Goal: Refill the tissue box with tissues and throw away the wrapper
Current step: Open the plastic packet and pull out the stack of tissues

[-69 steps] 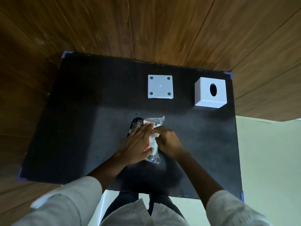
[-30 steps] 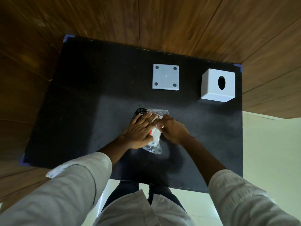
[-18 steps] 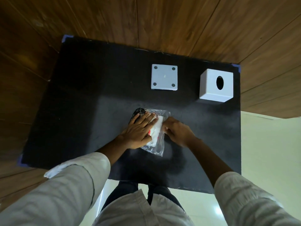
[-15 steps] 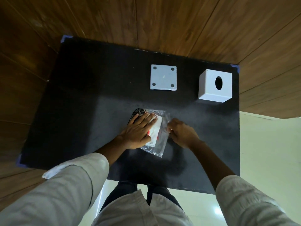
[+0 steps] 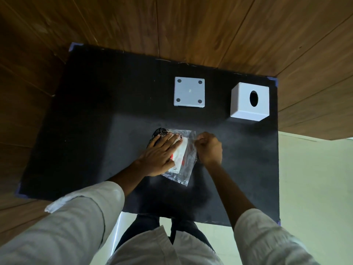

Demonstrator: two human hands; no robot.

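A pack of tissues in a clear plastic wrapper (image 5: 183, 161) with red and black print lies in the middle of the black mat (image 5: 95, 121). My left hand (image 5: 159, 154) lies flat on the pack, fingers spread, pressing it down. My right hand (image 5: 209, 148) is pinched on the wrapper's right edge and holds it stretched sideways. The white tissue box cover (image 5: 249, 101) with an oval hole stands at the back right. Its flat white base plate (image 5: 189, 94) with a dark dot in each corner lies apart, to the left of it.
The mat sits on a wooden surface (image 5: 191, 25) and has blue tape at its corners. A pale floor (image 5: 315, 188) shows at the right. My legs (image 5: 166, 232) stand at the mat's near edge.
My right hand has moved to the right with the wrapper's edge, and the clear plastic has spread out beside the pack. My left hand has stayed pressed on the pack.
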